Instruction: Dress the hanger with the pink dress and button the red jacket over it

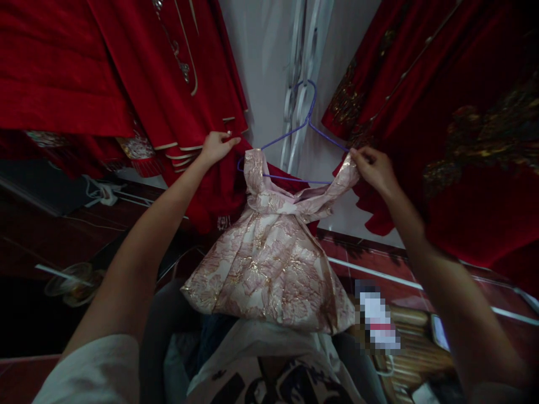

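A small dress point(269, 258) in pale pink and cream brocade with gold threads hangs in front of me on a purple hanger point(286, 134). The hanger's hook is caught on a white metal rack point(300, 92). My right hand point(377, 168) pinches the dress's right shoulder strap, close to the hanger's end. Up and left of the other strap is my left hand point(217, 148), its thumb and fingertips apart and nothing visible in them. The dress skirt spreads down toward my lap.
Red garments point(185, 73) with trim hang at left; more red embroidered clothes point(421, 112) hang at right. Low at left stands a clear cup point(80, 283) with a straw. A slatted wooden surface point(408, 336) holding a phone point(440, 332) is at lower right.
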`<state>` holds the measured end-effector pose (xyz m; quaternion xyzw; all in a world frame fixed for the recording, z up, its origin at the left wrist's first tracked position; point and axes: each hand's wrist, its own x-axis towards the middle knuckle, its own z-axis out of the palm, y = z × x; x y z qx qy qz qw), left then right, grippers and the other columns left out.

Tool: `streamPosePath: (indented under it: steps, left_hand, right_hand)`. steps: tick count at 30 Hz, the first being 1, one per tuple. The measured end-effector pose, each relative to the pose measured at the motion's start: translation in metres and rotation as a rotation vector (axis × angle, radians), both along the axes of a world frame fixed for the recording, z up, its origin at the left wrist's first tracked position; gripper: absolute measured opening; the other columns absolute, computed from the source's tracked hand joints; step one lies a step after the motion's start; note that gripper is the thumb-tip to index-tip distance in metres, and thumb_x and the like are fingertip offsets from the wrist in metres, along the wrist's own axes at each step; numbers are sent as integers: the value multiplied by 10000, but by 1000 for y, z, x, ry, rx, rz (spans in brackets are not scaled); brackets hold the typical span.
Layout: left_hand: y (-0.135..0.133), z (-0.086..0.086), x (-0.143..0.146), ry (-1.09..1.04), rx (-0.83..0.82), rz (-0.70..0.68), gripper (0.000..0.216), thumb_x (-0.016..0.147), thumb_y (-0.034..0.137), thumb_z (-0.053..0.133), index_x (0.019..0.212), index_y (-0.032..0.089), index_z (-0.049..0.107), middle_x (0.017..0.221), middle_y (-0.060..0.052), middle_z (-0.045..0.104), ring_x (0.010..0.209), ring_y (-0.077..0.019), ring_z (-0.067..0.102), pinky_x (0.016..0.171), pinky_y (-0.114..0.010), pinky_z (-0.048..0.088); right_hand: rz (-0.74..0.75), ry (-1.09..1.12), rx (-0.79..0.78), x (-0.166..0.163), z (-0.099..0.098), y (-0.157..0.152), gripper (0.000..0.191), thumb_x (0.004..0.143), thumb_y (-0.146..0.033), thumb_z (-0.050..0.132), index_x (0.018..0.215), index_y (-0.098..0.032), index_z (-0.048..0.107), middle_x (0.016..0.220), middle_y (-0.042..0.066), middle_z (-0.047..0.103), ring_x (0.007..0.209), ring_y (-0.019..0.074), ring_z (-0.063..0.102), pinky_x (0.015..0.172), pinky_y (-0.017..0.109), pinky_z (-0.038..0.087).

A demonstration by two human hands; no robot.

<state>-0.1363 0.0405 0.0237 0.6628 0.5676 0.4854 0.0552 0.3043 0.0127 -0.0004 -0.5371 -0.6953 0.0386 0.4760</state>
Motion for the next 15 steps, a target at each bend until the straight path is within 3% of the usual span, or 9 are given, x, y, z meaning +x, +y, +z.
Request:
streamPosePath:
  steps: [2,5,11,15]
  left_hand:
    - [1,21,14,42,81,62,268,811,373,593,667,148,570,595,-14,485,816,-181,560,730,-247,408]
    - [-11,36,41,68,154,-11,326,884,384,498,654,156,530,561,-5,413,801,-174,548,739,-258,395]
    - [-33,28,90,66,179,-213,355,891,452,496,676,169,508,612,-5,450,770,-162,537,754,-277,417]
    - [-24,21,103,134,123,-171,240,883,359,519,736,171,549,732,-31,542,880,-188,559,838,-317,420]
  right_hand:
    - [-47,-6,0,-5,6,-14,362,834,-541,534,700,-210,595,654,18,595,647,160,529,598,287,371]
    - [-18,-38,12,-15,14,-32,377,852,-580,494,714,-241,587,674,23,617,637,169,511,587,312,371]
    - [25,1,-1,-21,12,-29,396,825,-611,522,699,-239,575,668,28,614,607,163,511,556,312,377]
    - [13,0,9,-11,12,-2,468,859,-612,468,615,-220,541,565,17,555,606,174,552,579,306,417]
